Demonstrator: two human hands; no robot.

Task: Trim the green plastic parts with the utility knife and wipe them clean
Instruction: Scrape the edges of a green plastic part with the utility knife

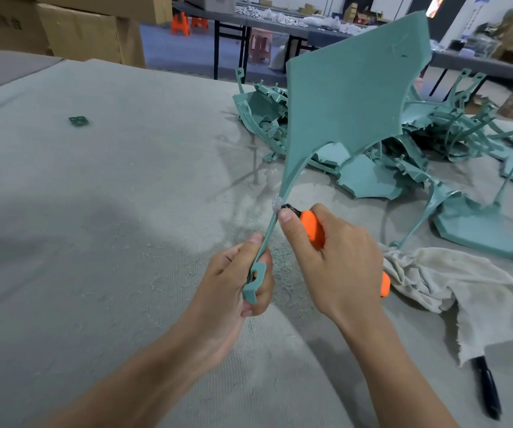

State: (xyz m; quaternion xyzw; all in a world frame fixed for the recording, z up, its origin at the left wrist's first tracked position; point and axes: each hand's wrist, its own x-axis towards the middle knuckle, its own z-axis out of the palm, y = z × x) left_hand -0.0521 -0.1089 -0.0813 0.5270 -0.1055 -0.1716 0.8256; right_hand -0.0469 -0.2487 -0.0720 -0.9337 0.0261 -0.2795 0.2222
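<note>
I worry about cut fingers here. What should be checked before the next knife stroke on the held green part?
1. Part held steady: ok. The left hand grips the stem of the green part.
2. Knife held firmly: ok. The right hand grips the knife.
3. Blade at the stem: ok. Its tip meets the stem above the left hand.
4. Thumb away from the blade: not ok. The right thumb presses the stem right beside the tip.
5. Blade length out: cannot tell, too blurred.
6. Cloth near for wiping: ok, it lies beside the right hand.
</note>
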